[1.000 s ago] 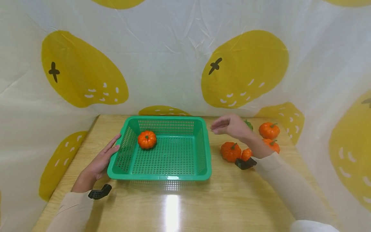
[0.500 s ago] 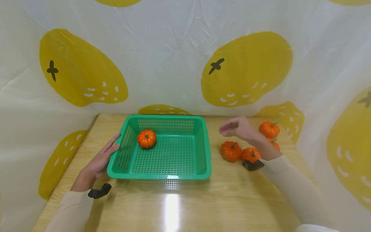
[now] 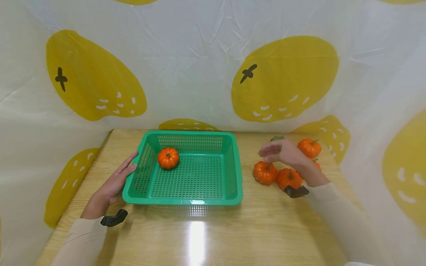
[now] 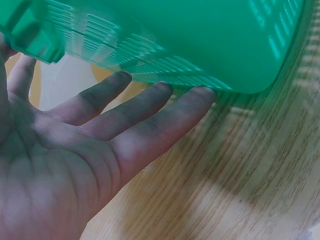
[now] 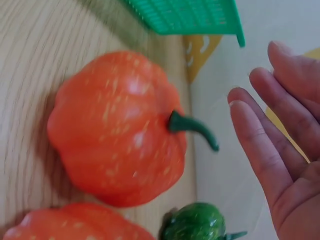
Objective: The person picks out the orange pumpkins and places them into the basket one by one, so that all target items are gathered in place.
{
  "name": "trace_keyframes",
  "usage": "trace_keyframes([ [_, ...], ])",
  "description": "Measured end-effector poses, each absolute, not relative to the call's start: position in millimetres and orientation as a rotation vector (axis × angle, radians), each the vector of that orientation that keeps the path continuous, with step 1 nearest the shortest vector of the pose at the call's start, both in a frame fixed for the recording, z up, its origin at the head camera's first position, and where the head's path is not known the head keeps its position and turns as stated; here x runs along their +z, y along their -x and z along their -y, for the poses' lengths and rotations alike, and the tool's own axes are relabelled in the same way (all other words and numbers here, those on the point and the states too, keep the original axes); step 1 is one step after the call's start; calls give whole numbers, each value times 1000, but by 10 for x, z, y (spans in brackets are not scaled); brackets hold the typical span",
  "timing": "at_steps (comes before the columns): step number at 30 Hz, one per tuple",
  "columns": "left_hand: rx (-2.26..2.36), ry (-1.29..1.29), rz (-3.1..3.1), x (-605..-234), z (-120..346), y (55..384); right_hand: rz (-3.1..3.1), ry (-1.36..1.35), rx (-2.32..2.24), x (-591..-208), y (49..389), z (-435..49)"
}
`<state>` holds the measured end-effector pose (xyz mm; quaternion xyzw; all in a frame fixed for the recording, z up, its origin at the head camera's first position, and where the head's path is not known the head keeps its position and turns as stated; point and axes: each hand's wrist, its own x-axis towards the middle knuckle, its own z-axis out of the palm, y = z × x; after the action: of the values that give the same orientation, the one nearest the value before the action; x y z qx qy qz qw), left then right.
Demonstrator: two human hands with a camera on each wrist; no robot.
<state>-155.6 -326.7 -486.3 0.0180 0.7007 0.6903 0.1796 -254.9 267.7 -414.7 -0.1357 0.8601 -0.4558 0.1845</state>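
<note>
- green basket [image 3: 183, 202]: touching the left hand [image 3: 114, 186], to its right, and well left of the right hand [image 3: 287, 153]; one orange pumpkin [image 3: 168, 158] sits inside, at the end nearer the left hand.
- left hand: fingers straight and spread, laid along the basket's outer side.
- right hand: fingers loosely extended, slightly apart, past a speckled pumpkin [image 3: 264, 173]; a second pumpkin [image 3: 288, 178] lies below the wrist, a far pumpkin [image 3: 309, 148] beyond it, another partly hidden by the forearm.
- basket: rectangular, slotted plastic, rounded corners; pumpkins squat, ribbed, glossy; wood-grain table [image 3: 213, 244] underneath.
- right wrist view: shows the gap between fingertips and speckled pumpkin, its curved stem, and a round green item [image 5: 197, 222]; the head view gives only a sliver of green behind the right hand.
- left wrist view: shows the fingertips meeting the slotted wall.
</note>
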Motion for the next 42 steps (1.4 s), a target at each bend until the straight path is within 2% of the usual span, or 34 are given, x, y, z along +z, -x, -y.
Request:
trace_keyframes([
  [15,1947,-28,-1980,-4870,3269,1557,-2323,406,-1299,-4373,2598,-2948],
  [22,1986,-75,-1950,-4871,3286,1566,-2325,476,-1150,-4417,2643,-3030],
  [42,1981,-56,-1963,-4882,3283,1549,-2309,702,-877,-4555,2700,-2962],
])
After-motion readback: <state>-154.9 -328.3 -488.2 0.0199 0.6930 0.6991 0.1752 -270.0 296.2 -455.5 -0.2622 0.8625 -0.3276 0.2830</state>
